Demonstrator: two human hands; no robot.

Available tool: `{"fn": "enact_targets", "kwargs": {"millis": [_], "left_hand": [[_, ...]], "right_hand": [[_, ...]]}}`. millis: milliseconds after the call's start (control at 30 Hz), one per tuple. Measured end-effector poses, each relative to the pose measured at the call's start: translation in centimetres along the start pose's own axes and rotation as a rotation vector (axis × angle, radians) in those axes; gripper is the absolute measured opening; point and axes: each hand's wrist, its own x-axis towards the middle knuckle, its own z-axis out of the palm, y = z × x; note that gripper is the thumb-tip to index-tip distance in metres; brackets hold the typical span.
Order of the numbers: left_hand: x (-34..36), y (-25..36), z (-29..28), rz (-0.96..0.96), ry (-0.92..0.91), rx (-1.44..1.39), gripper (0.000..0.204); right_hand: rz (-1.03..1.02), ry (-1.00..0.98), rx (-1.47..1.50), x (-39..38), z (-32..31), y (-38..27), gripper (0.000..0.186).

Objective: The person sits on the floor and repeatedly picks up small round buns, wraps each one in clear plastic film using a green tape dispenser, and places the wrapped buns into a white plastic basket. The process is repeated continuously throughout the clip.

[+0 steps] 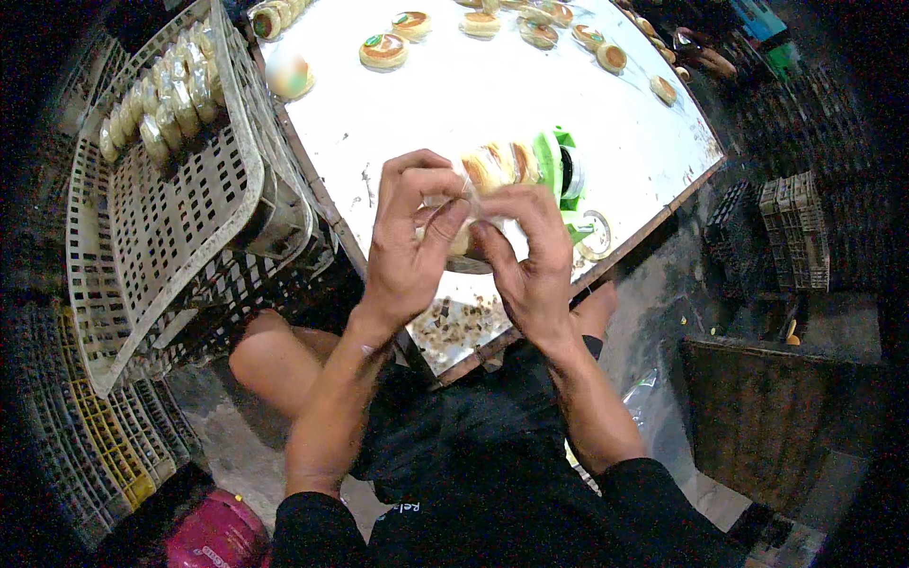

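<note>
Above the near part of the white table (360, 123), both my hands are closed on a clear plastic bag with bread in it (466, 263). My left hand (405, 248) pinches the bag's gathered plastic between thumb and fingers. From the other side, my right hand (532, 260) grips the same plastic, its fingertips close to the left ones. The hands partly cover the bag and the bread inside. Just beyond them lie golden buns in clear wrap (497, 163), touching or close to a bright green tape dispenser (549, 156).
A clear ring-shaped roll (595, 235) lies by the dispenser at the table edge. Several round buns (383, 52) are spread across the far side. At left, a pale plastic crate (180, 204) holds bagged bread (166, 99). Stacked crates (795, 227) stand at right.
</note>
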Motion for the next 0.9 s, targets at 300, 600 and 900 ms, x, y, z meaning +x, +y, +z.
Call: {"fn": "enact_targets", "kwargs": {"millis": [300, 600, 900], "left_hand": [[-0.4, 1.7, 0.4, -0.267, -0.026, 0.020, 0.041], [-1.9, -0.5, 2.6, -0.392, 0.390, -0.439, 0.020], [-2.6, -2.1, 3.3, -0.442, 0.207, -0.258, 0.025]], "right_hand": [[-0.133, -0.015, -0.296, 1.3, -1.8, 0.0, 0.024], [0.310, 0.399, 0.591, 0.5, 2.6, -1.6, 0.028], [0.767, 0.290, -0.187, -5.2, -7.7, 15.3, 0.050]]}}
